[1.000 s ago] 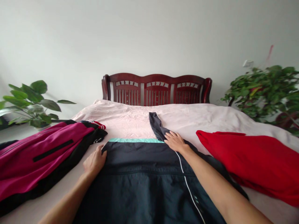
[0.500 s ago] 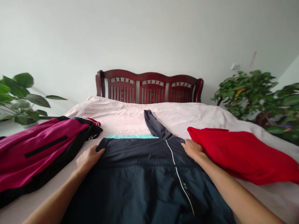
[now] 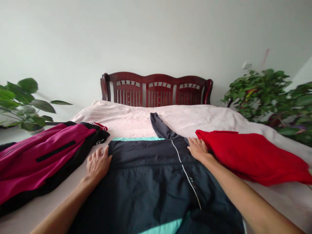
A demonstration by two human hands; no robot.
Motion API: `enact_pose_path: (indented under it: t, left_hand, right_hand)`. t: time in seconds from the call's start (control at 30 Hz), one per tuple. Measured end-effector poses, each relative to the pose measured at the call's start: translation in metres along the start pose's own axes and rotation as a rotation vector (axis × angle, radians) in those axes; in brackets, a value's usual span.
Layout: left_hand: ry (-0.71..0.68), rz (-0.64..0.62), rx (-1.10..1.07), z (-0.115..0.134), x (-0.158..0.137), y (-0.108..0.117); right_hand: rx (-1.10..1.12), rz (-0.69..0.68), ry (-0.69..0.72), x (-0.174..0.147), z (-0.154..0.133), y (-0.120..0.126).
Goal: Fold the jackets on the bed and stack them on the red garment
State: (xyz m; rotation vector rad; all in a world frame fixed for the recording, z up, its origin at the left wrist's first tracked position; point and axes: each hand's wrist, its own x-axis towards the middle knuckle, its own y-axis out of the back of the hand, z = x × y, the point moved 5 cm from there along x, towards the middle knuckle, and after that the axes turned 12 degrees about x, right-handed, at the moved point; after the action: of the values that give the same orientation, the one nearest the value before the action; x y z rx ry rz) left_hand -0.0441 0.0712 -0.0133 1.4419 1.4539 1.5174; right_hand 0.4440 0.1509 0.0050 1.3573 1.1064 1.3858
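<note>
A dark navy jacket (image 3: 146, 182) with white piping and turquoise edging lies spread on the bed's pale pink sheet (image 3: 131, 122). One sleeve (image 3: 161, 126) points toward the headboard. At the jacket's upper left corner, my left hand (image 3: 98, 162) rests with fingers apart, its thumb side touching the fabric. My right hand (image 3: 198, 149) lies flat at the upper right edge, fingers stretched over the cloth and close to a folded red garment (image 3: 253, 156). The jacket's lower part runs out of view at the bottom.
To the left lies a magenta and black jacket (image 3: 51, 152). A dark red wooden headboard (image 3: 158, 87) stands at the far end. Leafy plants flank the bed, one at the left (image 3: 26, 100) and more at the right (image 3: 258, 94).
My left hand has loosened from the jacket's corner and its fingers have spread. My right hand has flattened out. More turquoise shows at the jacket's lower part.
</note>
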Motion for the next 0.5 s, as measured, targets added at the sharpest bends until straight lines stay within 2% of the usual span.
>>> enact_pose_path:
  t: [0.07, 0.13, 0.2, 0.27, 0.37, 0.5]
  left_hand:
    - [-0.131, 0.076, 0.040, 0.005, -0.028, 0.004]
    - [-0.303, 0.078, -0.007, 0.010, -0.063, 0.003]
    - [-0.501, 0.079, -0.087, 0.013, -0.101, 0.002]
    - [-0.639, 0.093, -0.135, 0.010, -0.133, 0.001]
    - [-0.639, 0.074, -0.148, -0.004, -0.153, 0.001]
    - [-0.578, -0.019, -0.154, -0.026, -0.158, 0.000]
  right_hand:
    - [0.012, 0.017, 0.065, -0.031, 0.001, 0.009]
    - [0.041, 0.031, 0.141, -0.069, 0.006, 0.011]
    - [0.081, 0.028, 0.201, -0.108, 0.017, 0.007]
    - [0.123, 0.006, 0.218, -0.140, 0.030, -0.001]
    - [0.188, -0.017, 0.162, -0.166, 0.048, -0.007]
    - [0.267, 0.008, 0.006, -0.174, 0.055, 0.004]
